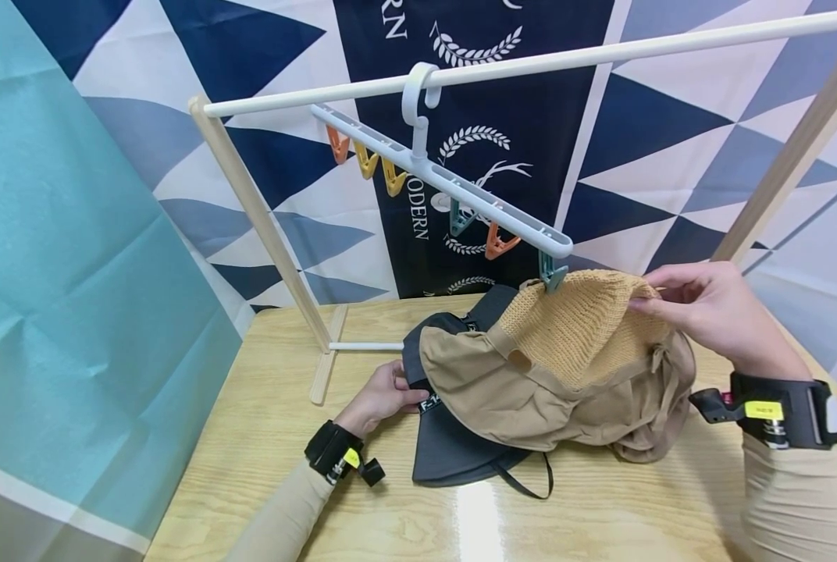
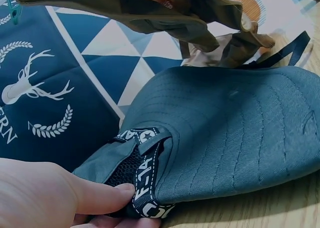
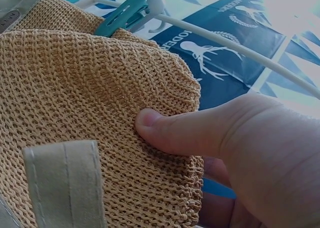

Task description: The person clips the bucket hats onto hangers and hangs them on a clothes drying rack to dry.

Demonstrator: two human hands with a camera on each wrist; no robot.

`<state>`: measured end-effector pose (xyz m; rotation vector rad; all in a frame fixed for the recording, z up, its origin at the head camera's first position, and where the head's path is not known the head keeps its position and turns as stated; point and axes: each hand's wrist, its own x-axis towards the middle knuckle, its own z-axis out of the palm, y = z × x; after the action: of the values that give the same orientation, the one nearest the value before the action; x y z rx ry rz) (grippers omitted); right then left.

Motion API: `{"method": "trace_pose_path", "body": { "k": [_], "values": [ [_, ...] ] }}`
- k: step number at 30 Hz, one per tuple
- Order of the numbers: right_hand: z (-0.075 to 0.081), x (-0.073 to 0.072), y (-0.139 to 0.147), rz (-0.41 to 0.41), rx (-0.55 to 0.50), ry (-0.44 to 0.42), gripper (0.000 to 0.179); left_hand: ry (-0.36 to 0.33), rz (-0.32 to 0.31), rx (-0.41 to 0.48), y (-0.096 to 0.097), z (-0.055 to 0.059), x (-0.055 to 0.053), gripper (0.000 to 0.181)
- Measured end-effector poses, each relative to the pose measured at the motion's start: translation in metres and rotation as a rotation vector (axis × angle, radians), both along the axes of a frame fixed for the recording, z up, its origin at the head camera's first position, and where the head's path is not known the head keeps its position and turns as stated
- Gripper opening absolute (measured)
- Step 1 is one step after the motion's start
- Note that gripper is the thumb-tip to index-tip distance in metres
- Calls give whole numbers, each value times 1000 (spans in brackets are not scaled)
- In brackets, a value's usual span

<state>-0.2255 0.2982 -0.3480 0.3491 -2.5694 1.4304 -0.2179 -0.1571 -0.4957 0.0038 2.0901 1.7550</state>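
My right hand (image 1: 717,312) pinches the knitted straw crown of a tan sun hat (image 1: 503,390), thumb on the near side and fingers behind. A green clip (image 3: 122,15) at the end of the hanger (image 1: 471,191) grips the crown's edge, and the brim sags below. Underneath lies a dark blue-grey sun hat (image 1: 454,449), its brim (image 2: 240,133) spread on the table and a thin strap trailing from it. With thumb and fingers my left hand (image 1: 383,398) pinches this hat's black band (image 2: 145,178), printed with white letters.
The hanger hooks over the white bar (image 1: 601,55) of a wooden rack, whose left post (image 1: 264,226) stands on the wooden table (image 1: 250,468). Orange and yellow clips (image 1: 365,160) hang along the hanger. A patterned cloth (image 1: 643,156) covers the back, and a turquoise one (image 1: 74,273) the left.
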Motion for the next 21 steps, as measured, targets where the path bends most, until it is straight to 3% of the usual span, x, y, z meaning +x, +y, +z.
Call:
{"method": "trace_pose_path", "body": {
  "k": [5, 21],
  "values": [
    [-1, 0, -1, 13, -3, 3, 18, -19, -4, 8, 0, -1, -1, 45],
    [0, -2, -1, 31, -9, 18, 18, -29, 11, 13, 1, 0, -2, 23]
  ]
}}
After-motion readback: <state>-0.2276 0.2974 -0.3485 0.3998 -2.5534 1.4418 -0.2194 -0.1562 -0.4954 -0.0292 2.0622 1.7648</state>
